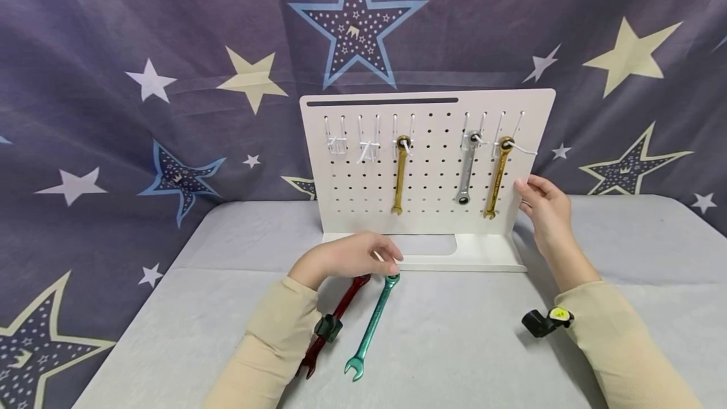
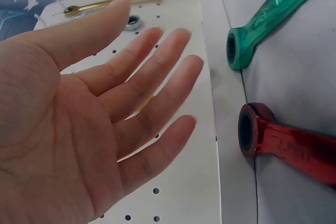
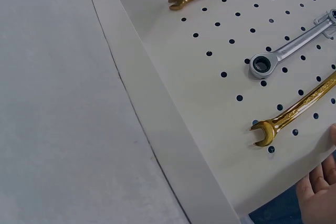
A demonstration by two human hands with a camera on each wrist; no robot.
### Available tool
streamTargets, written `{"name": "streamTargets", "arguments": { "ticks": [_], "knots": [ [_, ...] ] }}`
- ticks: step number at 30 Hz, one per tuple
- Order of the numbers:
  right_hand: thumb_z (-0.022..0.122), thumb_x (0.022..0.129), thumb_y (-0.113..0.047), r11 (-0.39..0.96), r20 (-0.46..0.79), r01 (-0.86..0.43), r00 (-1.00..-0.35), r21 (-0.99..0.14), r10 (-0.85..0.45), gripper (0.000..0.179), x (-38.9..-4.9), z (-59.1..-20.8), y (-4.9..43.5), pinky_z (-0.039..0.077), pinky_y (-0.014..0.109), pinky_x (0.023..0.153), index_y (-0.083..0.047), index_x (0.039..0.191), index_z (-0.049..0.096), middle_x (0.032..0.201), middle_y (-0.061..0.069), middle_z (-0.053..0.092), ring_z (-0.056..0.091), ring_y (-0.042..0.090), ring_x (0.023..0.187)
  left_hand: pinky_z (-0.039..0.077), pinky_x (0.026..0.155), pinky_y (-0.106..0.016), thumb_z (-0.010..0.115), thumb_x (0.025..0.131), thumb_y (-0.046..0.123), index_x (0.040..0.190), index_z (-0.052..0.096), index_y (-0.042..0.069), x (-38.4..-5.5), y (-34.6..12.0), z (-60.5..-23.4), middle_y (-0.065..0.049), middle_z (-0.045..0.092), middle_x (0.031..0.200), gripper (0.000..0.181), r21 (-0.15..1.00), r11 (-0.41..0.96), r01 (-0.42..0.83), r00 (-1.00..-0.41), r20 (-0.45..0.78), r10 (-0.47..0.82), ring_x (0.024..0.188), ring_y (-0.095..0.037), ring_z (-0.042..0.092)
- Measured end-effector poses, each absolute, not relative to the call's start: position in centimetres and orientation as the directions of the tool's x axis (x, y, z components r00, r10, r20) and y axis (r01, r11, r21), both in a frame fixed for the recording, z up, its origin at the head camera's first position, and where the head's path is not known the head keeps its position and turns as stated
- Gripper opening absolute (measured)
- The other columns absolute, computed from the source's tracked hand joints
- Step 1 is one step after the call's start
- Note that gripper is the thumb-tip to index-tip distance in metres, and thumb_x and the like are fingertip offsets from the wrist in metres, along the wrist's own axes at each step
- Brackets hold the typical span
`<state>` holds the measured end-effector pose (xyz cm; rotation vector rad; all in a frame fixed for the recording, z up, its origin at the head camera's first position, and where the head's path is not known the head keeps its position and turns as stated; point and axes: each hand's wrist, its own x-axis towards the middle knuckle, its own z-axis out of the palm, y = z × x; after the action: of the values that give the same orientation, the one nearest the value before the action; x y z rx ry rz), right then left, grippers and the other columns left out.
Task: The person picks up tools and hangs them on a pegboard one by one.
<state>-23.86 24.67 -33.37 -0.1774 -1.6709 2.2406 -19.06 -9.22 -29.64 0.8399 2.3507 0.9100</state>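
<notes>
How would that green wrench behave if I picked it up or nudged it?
The green wrench is likely stiff, since its long shaft looks like solid metal. Its glossy finish may feel slightly slippery. Both ends are wider than the shaft, so it would probably slide, not roll.

Two gold wrenches point(image 1: 400, 175) point(image 1: 498, 178), one silver wrench point(image 1: 468, 169) and five white hooks point(image 1: 337, 140) on one pegboard point(image 1: 431, 223), leftward of the right grip point(image 1: 546, 210); one red wrench point(image 1: 346, 302) and one green wrench point(image 1: 375, 320) near the left grip point(image 1: 352, 254); two grips, five wrenches altogether, one bench point(image 1: 454, 346).
</notes>
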Motion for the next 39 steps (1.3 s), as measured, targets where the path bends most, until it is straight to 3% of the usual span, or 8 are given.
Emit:
{"name": "streamTargets", "arguments": {
  "ticks": [5,14,23,31,39],
  "knots": [
    [0.074,0.09,-0.015,-0.26,0.099,-0.192,-0.938,-0.946,0.333,0.014,-23.8,-33.4,24.8,0.05,0.015,0.068,-0.013,0.097,0.062,0.087,-0.004,0.058,0.055,0.005,0.08,0.049,0.077,-0.023,0.066,0.096,0.015,0.116,0.067,0.0,-18.7,-9.0,-29.8,-0.002,0.068,0.101,0.025,0.68,0.651,0.336,-0.703,-0.279,0.654,0.089,-0.012,0.062],
    [0.074,0.09,-0.016,-0.25,0.1,-0.188,-0.94,-0.95,0.326,0.019,-23.9,-33.4,24.9,0.05,0.015,0.069,-0.01,0.102,0.06,0.089,-0.004,0.058,0.055,0.005,0.081,0.044,0.062,-0.021,0.068,0.094,0.011,0.103,0.071,0.002,-18.1,-9.1,-30.3,-0.003,0.067,0.081,0.013,0.599,0.748,0.284,-0.727,-0.374,0.576,0.067,-0.014,0.059],
    [0.073,0.091,-0.017,-0.232,0.092,-0.175,-0.94,-0.957,0.328,0.02,-23.8,-33.4,24.8,0.05,0.014,0.07,-0.01,0.102,0.058,0.089,-0.005,0.057,0.055,0.004,0.081,0.042,0.055,-0.022,0.073,0.09,0.008,0.098,0.072,0.003,-17.8,-8.7,-31.0,-0.004,0.066,0.071,0.009,0.591,0.769,0.241,-0.775,-0.36,0.52,0.059,-0.012,0.056],
    [0.074,0.091,-0.015,-0.253,0.098,-0.186,-0.941,-0.95,0.324,0.018,-23.7,-33.4,24.8,0.05,0.015,0.071,-0.011,0.101,0.06,0.087,-0.005,0.057,0.055,0.005,0.081,0.043,0.054,-0.024,0.081,0.084,0.016,0.076,0.069,0.01,-17.2,-8.6,-31.2,0.0,0.065,0.068,0.015,0.493,0.833,0.252,-0.831,-0.33,0.447,0.059,-0.013,0.059],
    [0.074,0.091,-0.016,-0.241,0.101,-0.186,-0.94,-0.953,0.326,0.018,-23.9,-33.6,24.9,0.05,0.015,0.07,-0.012,0.101,0.06,0.087,-0.005,0.057,0.055,0.005,0.08,0.042,0.056,-0.024,0.084,0.08,0.02,0.075,0.068,0.013,-16.8,-7.8,-31.8,0.004,0.062,0.066,0.018,0.49,0.826,0.279,-0.816,-0.332,0.473,0.058,-0.009,0.054]
  ]
}}
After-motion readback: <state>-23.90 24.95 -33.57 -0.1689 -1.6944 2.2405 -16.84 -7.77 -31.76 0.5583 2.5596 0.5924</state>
